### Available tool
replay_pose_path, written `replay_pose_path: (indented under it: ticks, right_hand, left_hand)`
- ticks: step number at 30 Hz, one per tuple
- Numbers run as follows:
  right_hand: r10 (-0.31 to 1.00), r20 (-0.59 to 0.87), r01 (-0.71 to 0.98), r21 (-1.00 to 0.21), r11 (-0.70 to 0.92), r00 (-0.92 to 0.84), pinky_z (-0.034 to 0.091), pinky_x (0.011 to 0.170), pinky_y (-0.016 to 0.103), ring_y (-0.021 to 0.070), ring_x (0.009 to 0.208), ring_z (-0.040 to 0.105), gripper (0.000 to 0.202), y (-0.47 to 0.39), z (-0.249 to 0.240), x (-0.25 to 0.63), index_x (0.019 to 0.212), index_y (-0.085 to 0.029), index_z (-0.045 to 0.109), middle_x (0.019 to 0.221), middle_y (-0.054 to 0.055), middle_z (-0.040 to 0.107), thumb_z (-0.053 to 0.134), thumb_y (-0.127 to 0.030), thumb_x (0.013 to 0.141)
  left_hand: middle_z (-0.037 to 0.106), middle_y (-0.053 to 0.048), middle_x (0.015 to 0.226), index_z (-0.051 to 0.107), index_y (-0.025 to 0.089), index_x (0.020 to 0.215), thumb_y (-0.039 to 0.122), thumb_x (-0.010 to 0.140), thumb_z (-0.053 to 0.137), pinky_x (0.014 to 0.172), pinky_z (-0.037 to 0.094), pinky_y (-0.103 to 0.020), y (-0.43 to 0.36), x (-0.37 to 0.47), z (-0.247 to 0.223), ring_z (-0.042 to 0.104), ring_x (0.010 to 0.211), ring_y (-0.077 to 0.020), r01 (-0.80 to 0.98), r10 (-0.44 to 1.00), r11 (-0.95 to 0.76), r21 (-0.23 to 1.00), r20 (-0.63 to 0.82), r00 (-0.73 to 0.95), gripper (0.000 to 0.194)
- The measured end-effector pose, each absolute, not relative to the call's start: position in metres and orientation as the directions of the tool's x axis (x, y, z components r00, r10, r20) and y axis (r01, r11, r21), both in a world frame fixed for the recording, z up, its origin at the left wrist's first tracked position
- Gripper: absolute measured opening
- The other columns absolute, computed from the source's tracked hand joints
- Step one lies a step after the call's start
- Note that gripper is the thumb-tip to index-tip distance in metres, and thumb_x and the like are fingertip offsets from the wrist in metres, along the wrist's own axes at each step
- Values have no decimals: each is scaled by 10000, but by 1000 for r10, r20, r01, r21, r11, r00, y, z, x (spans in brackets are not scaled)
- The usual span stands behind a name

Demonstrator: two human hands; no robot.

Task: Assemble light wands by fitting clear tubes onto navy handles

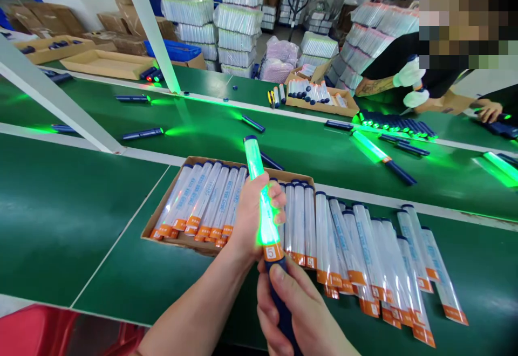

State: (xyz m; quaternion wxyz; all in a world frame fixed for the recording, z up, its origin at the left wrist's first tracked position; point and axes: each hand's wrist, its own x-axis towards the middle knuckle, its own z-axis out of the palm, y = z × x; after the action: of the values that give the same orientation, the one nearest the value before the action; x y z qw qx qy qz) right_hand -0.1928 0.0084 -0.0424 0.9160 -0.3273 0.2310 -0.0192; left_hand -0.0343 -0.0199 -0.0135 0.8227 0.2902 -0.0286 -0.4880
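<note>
A light stick glows green in front of me, tilted with its dark cap pointing away. My left hand is wrapped round its clear lit tube. Lower down, my right hand grips the dark blue handle, thumb on top, just below the orange band marked 5. Behind my hands lies a cardboard tray of unlit clear tubes with dark caps and orange bands. More loose clear tubes are spread in a pile to the right of the tray.
Dark blue handles shining green lie scattered along the green belt. An assembled light stick rests on it at right. White posts stand at left. Across the belt, a gloved co-worker is near a box of tubes.
</note>
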Motion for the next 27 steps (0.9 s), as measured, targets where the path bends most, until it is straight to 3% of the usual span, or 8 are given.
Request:
replay_pose_path:
  ticks: [2, 5, 8, 13, 17, 20, 23, 27]
  right_hand:
    - [-212, -438, -204, -725, 657, 874, 352, 375, 158, 32, 379, 346, 493, -18, -40, -182, 1053, -222, 500, 667, -85, 512, 594, -698, 967]
    - [-573, -317, -388, -922, -1, 755, 352, 397, 191, 104, 405, 412, 503, -106, -35, -151, 1260, -242, 473, 543, -109, 434, 471, -680, 1013]
    - [-797, -175, -655, -682, -325, 578, 453, 498, 248, 142, 509, 540, 365, -226, -27, -118, 1266, -224, 505, 636, -70, 523, 504, -521, 1054]
    - [-866, -137, -832, -384, -401, 481, 565, 833, 384, 198, 891, 661, 274, -341, -44, -81, 1186, -144, 631, 1042, 62, 670, 655, -359, 1019]
    - [-754, -163, -759, -303, -576, 637, 530, 957, 440, 236, 1051, 640, 308, -337, -77, -54, 1219, -149, 642, 1190, 97, 656, 659, -378, 1015]
    - [-585, -290, -653, -331, -681, 758, 541, 886, 404, 203, 914, 642, 275, -324, -92, -40, 1074, -146, 674, 1030, 60, 673, 717, -398, 971]
    - [-494, -298, -577, -442, -687, 817, 532, 900, 413, 212, 944, 631, 247, -316, -86, -38, 1015, -142, 664, 1034, 63, 660, 736, -369, 948]
    - [-466, -172, -435, -716, -546, 868, 543, 905, 393, 221, 1029, 612, 314, -296, -46, -63, 1213, -176, 603, 1194, 91, 612, 651, -369, 970]
  left_hand:
    - [437, 73, 714, 400, 233, 895, 545, 733, 810, 417, 389, -149, -22, -26, -26, 433, 547, -65, 744, -789, 305, 594, -281, 547, 540]
    - [490, 45, 722, 441, 228, 978, 763, 777, 631, 461, 433, -218, -16, -14, -60, 494, 577, -120, 513, -651, 109, 851, -329, 684, 602]
    - [585, 3, 856, 503, 219, 1151, 628, 912, 604, 673, 525, -285, 4, -8, -94, 604, 737, -158, -66, -640, -76, 995, 2, 768, 484]
    - [665, -92, 1058, 631, 191, 1115, 256, 1001, 531, 783, 578, -363, 22, -12, -109, 676, 1030, -272, -767, -784, -404, 498, 244, 571, 166]
    - [675, -112, 1085, 684, 175, 1224, 51, 916, 548, 622, 591, -315, 0, -28, -111, 694, 1002, -287, -812, -807, -575, 94, 93, 583, 359]
    - [675, -153, 1149, 561, 196, 1485, 6, 918, 495, 636, 594, -297, -15, -37, -110, 702, 1028, -289, -820, -820, -571, -24, 45, 570, 601]
    - [669, -179, 1146, 527, 147, 1495, 30, 924, 481, 765, 609, -371, -14, -32, -96, 684, 1084, -321, -793, -804, -592, 147, -30, 594, 584]
    - [664, -113, 1089, 557, 183, 1316, 151, 963, 435, 839, 576, -363, -5, 1, -70, 685, 1009, -255, -427, -775, -428, 797, -80, 627, 374]
